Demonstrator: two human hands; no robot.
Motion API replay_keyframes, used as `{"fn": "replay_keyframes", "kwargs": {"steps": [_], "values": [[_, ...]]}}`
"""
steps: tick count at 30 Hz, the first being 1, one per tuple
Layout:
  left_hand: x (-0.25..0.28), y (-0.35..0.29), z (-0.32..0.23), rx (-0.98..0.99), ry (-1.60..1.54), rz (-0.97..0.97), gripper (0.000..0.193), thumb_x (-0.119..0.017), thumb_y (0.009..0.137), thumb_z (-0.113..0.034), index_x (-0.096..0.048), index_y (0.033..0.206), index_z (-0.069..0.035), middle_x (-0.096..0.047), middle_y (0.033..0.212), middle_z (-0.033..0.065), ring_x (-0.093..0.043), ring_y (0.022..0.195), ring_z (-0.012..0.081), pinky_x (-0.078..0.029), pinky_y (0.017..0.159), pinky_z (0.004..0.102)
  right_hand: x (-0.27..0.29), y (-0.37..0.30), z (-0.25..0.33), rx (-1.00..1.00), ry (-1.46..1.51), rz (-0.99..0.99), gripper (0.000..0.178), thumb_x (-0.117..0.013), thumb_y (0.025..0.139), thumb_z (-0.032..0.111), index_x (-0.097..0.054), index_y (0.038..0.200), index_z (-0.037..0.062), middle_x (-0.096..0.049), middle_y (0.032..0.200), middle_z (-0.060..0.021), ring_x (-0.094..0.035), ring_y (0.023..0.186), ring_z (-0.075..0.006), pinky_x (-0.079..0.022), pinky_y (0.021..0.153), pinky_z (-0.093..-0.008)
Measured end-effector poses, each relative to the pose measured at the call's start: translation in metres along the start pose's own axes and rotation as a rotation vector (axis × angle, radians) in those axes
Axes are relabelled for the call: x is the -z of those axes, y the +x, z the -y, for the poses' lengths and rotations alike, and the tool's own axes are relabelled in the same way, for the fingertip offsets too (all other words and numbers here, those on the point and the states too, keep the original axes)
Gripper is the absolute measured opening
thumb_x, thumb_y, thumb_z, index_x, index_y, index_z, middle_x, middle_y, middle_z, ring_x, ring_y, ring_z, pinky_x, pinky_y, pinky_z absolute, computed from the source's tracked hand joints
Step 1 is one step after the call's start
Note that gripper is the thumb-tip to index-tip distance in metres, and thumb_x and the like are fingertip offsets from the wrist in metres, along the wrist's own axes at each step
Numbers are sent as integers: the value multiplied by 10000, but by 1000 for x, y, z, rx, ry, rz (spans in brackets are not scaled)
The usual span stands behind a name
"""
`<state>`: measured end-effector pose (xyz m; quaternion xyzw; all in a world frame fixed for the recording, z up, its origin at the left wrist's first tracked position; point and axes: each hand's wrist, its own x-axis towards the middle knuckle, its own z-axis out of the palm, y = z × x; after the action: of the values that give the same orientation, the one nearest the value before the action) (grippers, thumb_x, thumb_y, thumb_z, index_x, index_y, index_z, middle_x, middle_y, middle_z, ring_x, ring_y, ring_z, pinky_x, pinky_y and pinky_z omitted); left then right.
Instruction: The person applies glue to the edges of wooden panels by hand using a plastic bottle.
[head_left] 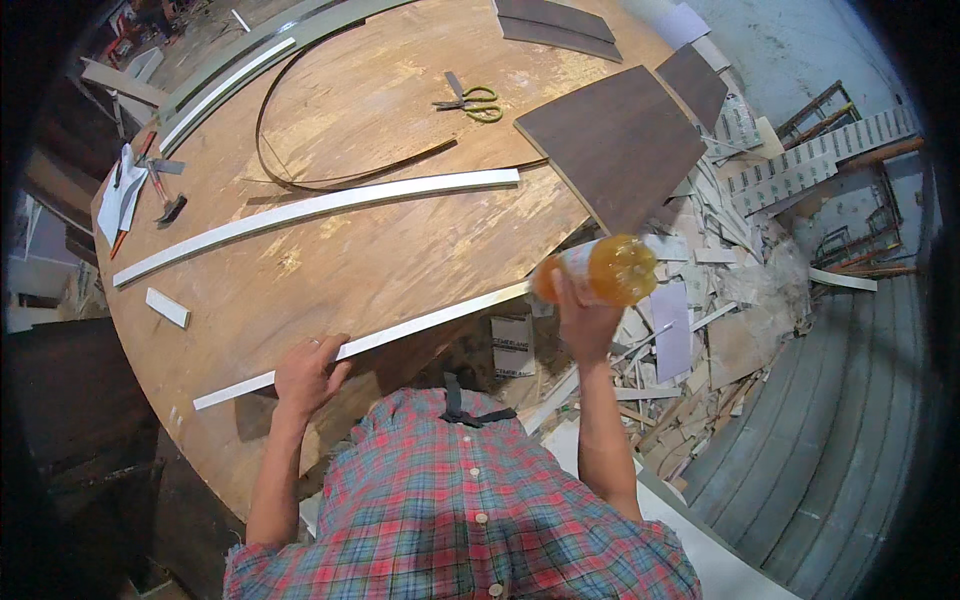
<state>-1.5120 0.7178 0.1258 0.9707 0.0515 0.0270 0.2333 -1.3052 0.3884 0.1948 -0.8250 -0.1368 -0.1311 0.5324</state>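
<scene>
One bottle (pixel 605 272) of orange liquid, tipped nearly sideways right of the frame's centre, is grasped by the right hand (pixel 586 322), near the right end of a white strip (pixel 430 324). Left of centre, the left hand (pixel 308 374) lies across that strip; whether it grips or only presses, I cannot tell. On the table (pixel 350 245), scissors (pixel 465 103) lie at upper centre, a hammer (pixel 170 208) at upper left, a dark panel (pixel 615 145) at upper right.

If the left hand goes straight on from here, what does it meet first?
Past the near white strip it touches, the left hand would probably meet the next white strip, though depth is unclear.
</scene>
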Motion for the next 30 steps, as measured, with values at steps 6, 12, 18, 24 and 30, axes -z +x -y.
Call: {"fn": "replay_keyframes", "kwargs": {"steps": [6,12,18,24,30], "values": [[-3,0,-5,43,29,37,408,-758,746,-229,-650,1133,-160,-630,792,86,-613,769,308,-472,671,431,-58,-54,33,431,-3,150,388,-796,784,253,-640,1089,70,-639,1143,-127,-648,1009,-320,-541,859,-405],[6,-20,15,79,-8,4,450,-776,728,-210,-651,1154,-133,-647,862,78,-619,849,288,-463,815,426,-33,-58,7,238,-30,348,401,-789,794,270,-642,1107,68,-644,1136,-125,-642,1004,-301,-526,884,-395],[42,-102,69,292,157,-165,523,-781,715,-215,-630,1205,-113,-646,927,108,-596,939,309,-418,906,447,46,-30,-55,67,-520,-189,378,-731,898,223,-636,1169,-23,-654,1184,-124,-631,1031,-213,-452,979,-370],[43,-111,74,339,206,-208,521,-766,785,-334,-606,1231,-118,-647,1115,131,-570,1070,341,-405,972,466,107,-67,-114,-568,168,-371,599,-797,834,305,-566,1254,-54,-652,1170,-142,-645,1017,-220,-557,855,-368],[29,-92,63,202,209,-191,462,-768,773,-262,-621,1190,-128,-628,965,142,-573,951,343,-436,850,442,111,-125,-119,-607,322,-417,588,-792,842,244,-530,1299,-18,-589,1271,-126,-624,1086,-241,-583,831,-419]]}}
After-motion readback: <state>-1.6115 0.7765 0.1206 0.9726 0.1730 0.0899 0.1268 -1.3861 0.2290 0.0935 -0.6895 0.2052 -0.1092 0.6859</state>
